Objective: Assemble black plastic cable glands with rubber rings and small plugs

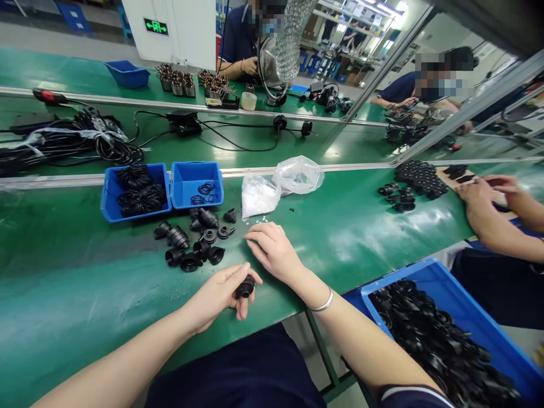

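**Left hand (pixel 223 292) is gripping a black part (pixel 245 287); right hand (pixel 274 249) is resting or hovering by white bits (pixel 263 220)**

The left hand is grasping the part between thumb and fingers, keeping it near the front edge of the green bench (pixel 340 238). The right hand is reaching out ahead and to the right of it, palm down, its fingers slightly bent and pointing left. Those fingertips are stopping just short of the loose bits; whether they are pinching one or touching the bench, I cannot tell. A bracelet (pixel 323 300) is circling the right wrist.

Behind the bits, a clear bag (pixel 260 195) is holding more of them, and crumpled plastic (pixel 300 174) is lying against its right side. Left of the right hand, a cluster of black pieces (pixel 191 262) is lying on the bench. Behind the cluster, two blue bins are standing side by side: the left bin (pixel 109 198) is holding a heap of black rings (pixel 142 195), the right bin (pixel 195 174) a few.

At the right, a blue crate (pixel 440 269) is holding many black pieces. Beyond it, a co-worker's hands (pixel 478 195) are working beside a group of black parts (pixel 419 175). Across the bench, two more people are sitting.
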Demonstrator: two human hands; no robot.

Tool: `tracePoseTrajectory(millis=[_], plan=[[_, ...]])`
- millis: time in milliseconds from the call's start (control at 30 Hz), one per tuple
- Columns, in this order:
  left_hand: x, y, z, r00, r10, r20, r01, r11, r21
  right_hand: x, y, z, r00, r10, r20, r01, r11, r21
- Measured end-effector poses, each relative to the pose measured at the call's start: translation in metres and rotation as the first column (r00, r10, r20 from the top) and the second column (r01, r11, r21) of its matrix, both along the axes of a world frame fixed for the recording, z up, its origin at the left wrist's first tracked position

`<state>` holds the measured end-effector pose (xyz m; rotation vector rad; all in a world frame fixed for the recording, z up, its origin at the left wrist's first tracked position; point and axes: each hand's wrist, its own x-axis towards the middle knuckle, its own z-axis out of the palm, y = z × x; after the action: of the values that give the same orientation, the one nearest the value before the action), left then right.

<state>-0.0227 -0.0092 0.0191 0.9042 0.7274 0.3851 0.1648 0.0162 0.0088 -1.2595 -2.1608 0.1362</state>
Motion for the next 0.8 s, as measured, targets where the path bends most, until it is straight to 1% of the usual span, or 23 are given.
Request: tracePoseTrajectory(millis=[67,100,167,200,267,333,400,467,567,633,700,800], plan=[[-0.001,0.001,0.0,1.0,0.012,0.008,-0.012,1.0,-0.014,0.008,0.007,0.009,0.998,-0.028,-0.06,0.03,0.999,0.019],[-0.001,0.001,-0.001,1.0,0.018,0.01,-0.018,1.0,-0.023,0.016,0.011,0.013,0.992,-0.074,-0.105,0.078,0.996,0.037],[-0.001,0.001,-0.002,1.0,0.021,0.005,-0.021,0.999,-0.045,0.039,0.022,0.023,0.958,-0.213,-0.19,0.231,0.97,0.077],[-0.001,0.001,-0.002,1.0,0.018,0.002,-0.018,0.998,-0.052,0.053,0.028,0.027,0.932,-0.295,-0.212,0.319,0.943,0.09],[-0.001,0.001,-0.001,1.0,0.008,0.001,-0.008,0.998,-0.057,0.084,0.044,0.036,0.878,-0.45,-0.163,0.467,0.88,0.088],[0.0,0.002,0.001,1.0,-0.011,0.006,0.011,0.999,-0.05,0.111,0.063,0.042,0.835,-0.549,-0.034,0.55,0.834,0.051],[0.0,0.002,0.003,0.999,-0.032,0.005,0.032,0.999,-0.04,0.131,0.085,0.044,0.823,-0.563,0.07,0.564,0.826,0.004],[0.001,0.003,0.005,0.999,-0.052,-0.003,0.051,0.998,-0.033,0.142,0.11,0.044,0.833,-0.535,0.138,0.545,0.837,-0.044],[0.001,0.004,0.006,0.997,-0.081,-0.007,0.081,0.996,-0.033,0.146,0.146,0.04,0.847,-0.469,0.249,0.51,0.85,-0.134],[0.001,0.005,0.005,0.996,-0.092,-0.003,0.092,0.995,-0.036,0.147,0.166,0.037,0.848,-0.428,0.312,0.497,0.847,-0.19],[0.0,0.005,0.003,0.995,-0.096,0.0,0.096,0.995,-0.039,0.149,0.182,0.033,0.846,-0.395,0.357,0.491,0.839,-0.234],[0.0,0.006,0.001,0.994,-0.107,0.003,0.107,0.993,-0.052,0.153,0.196,0.023,0.848,-0.366,0.384,0.48,0.838,-0.261]])
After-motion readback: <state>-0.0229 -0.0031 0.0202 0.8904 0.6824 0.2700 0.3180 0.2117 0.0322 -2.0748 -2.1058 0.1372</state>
